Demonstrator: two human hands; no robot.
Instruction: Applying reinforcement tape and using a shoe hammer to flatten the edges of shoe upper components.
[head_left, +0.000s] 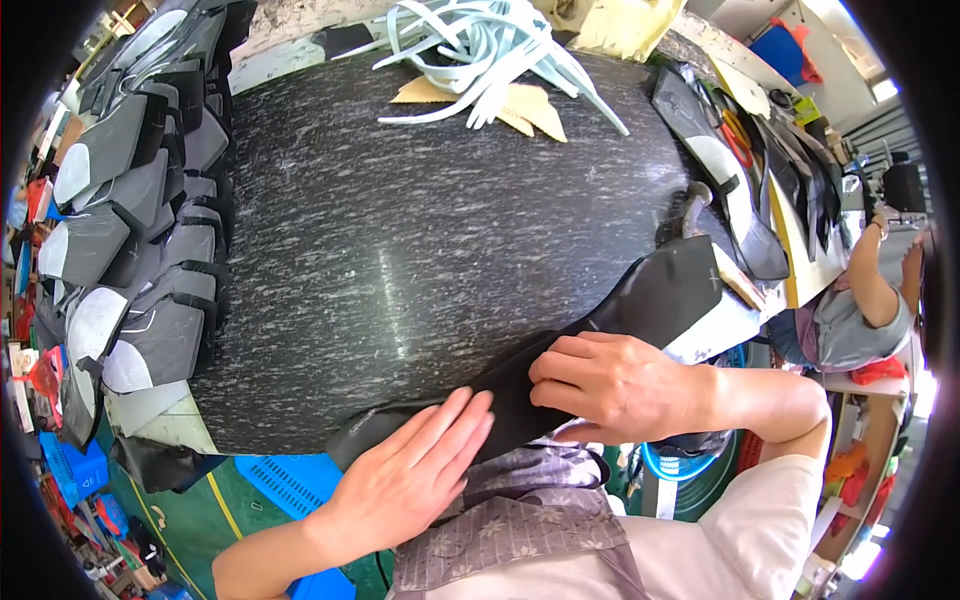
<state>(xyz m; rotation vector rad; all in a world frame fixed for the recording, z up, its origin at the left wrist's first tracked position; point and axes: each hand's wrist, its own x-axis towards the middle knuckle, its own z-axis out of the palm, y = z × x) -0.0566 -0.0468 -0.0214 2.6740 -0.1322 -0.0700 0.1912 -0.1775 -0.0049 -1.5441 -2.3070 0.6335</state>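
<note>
A long black piece point(655, 295), which looks like leather or a similar sheet material, lies along the near edge of the dark speckled tabletop point(400, 230). My left hand point(410, 475) rests flat on its left part, fingers stretched out together. Over its middle, my right hand point(625, 385) is closed, with curled fingers gripping or pressing the material. Part of the piece is hidden beneath both hands. Just past its right end lie a curved metal tool head point(695, 205) and a wooden handle point(738, 280), perhaps one hammer partly covered by the piece.
Stacked grey-and-black cut pieces point(130, 250) line the left edge. Pale blue strips point(470, 50) lie tangled over tan scraps point(535, 108) at the back. More dark pieces point(740, 190) and orange-handled scissors point(737, 140) are at right. Another person point(860, 310) sits beyond.
</note>
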